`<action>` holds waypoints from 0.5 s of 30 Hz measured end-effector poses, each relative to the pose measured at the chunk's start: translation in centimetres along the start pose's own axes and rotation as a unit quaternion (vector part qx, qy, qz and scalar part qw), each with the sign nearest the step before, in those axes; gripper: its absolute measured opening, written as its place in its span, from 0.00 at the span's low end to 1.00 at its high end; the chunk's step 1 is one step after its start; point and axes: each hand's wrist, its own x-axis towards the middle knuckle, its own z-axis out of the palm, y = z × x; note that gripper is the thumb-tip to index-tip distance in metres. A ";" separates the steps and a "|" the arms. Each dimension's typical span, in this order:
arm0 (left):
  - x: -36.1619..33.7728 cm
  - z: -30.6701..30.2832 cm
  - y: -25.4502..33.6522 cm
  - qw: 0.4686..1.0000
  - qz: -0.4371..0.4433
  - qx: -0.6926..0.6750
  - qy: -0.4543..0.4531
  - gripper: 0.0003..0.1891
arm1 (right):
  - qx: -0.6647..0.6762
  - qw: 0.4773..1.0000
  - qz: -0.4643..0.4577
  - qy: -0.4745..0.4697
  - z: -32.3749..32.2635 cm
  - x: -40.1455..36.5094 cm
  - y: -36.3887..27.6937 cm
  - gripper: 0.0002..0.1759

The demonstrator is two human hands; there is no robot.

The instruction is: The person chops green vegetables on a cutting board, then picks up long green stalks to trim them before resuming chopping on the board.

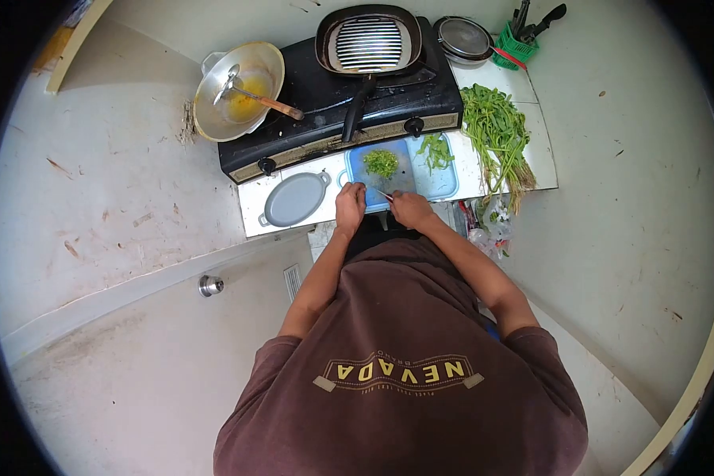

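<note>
Currently, the right hand (pixel 412 209) is closed around a small red-handled knife (pixel 389 197) at six o'clock of a blue rectangular plastic board (pixel 443 187). The left hand (pixel 351 208) lies at eight o'clock; its grip cannot be determined. The board carries finely chopped greens (pixel 381 163) and loose green leaves (pixel 435 151). From the board, at ten o'clock, a round pale metal wok (pixel 204 107) contains a wooden-handled ladle (pixel 271 104) and yellow residue (pixel 251 89). Between one and two o'clock, a green plastic basket (pixel 505 47) contains black utensils (pixel 523 25).
</note>
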 end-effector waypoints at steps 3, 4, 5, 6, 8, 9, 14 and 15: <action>-0.1 0.0 -0.2 1.000 0.011 -0.002 0.005 0.04 | 0.007 1.000 0.015 -0.001 0.0 -0.6 0.1 0.19; -0.1 -0.1 -0.1 1.000 0.009 -0.001 0.003 0.04 | 0.010 1.000 0.019 0.003 0.1 -0.9 0.2 0.19; -0.1 -0.1 -0.1 1.000 0.008 0.000 0.002 0.04 | 0.011 1.000 0.018 0.001 0.2 -1.0 0.3 0.19; -0.1 0.1 -0.1 1.000 0.010 -0.002 0.004 0.04 | 0.012 1.000 0.017 -0.001 0.1 -1.2 0.3 0.19; -0.1 0.2 -0.4 1.000 0.015 -0.002 0.009 0.04 | 0.015 1.000 0.010 0.000 -0.1 -1.4 -0.1 0.19; -0.2 0.2 -0.4 1.000 0.016 -0.003 0.012 0.04 | 0.016 1.000 0.005 0.003 0.1 -1.3 -0.1 0.19; -0.1 0.2 -0.4 1.000 0.020 0.003 0.010 0.04 | 0.014 1.000 -0.009 0.023 1.5 -0.1 0.0 0.20; -0.1 0.3 -0.5 1.000 0.021 0.006 0.009 0.04 | 0.015 1.000 -0.003 0.023 1.6 0.4 -0.2 0.20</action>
